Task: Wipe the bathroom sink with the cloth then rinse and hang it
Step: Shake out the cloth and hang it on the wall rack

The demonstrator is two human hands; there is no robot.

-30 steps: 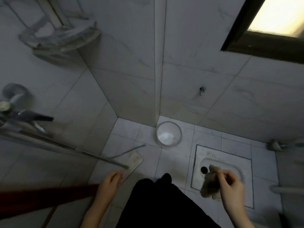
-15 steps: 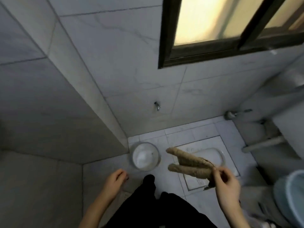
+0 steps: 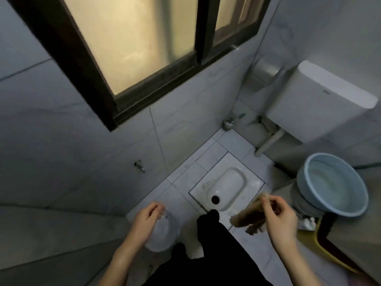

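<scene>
Cloth (image 3: 248,216): brownish, coarse, rough-looking fabric. Squat toilet pan (image 3: 226,187): white glazed ceramic, showing a gloss. Basin (image 3: 334,186): pale blue smooth plastic. Cistern (image 3: 317,102): white matt plastic. Wall tiles (image 3: 61,157): grey, smooth, marble-veined. Window frame (image 3: 156,79): dark, matt; panes looking frosted. Wall tap (image 3: 139,166): shiny metal.

home bathroom, pretty small | squat toilet (image 3: 226,187) set in the floor just ahead of the hands | cistern (image 3: 317,104) on the wall up past the right hand (image 3: 279,219) | blue basin (image 3: 334,184) right beside that hand | grey tiles all round, frosted window (image 3: 132,38) overhead
</scene>
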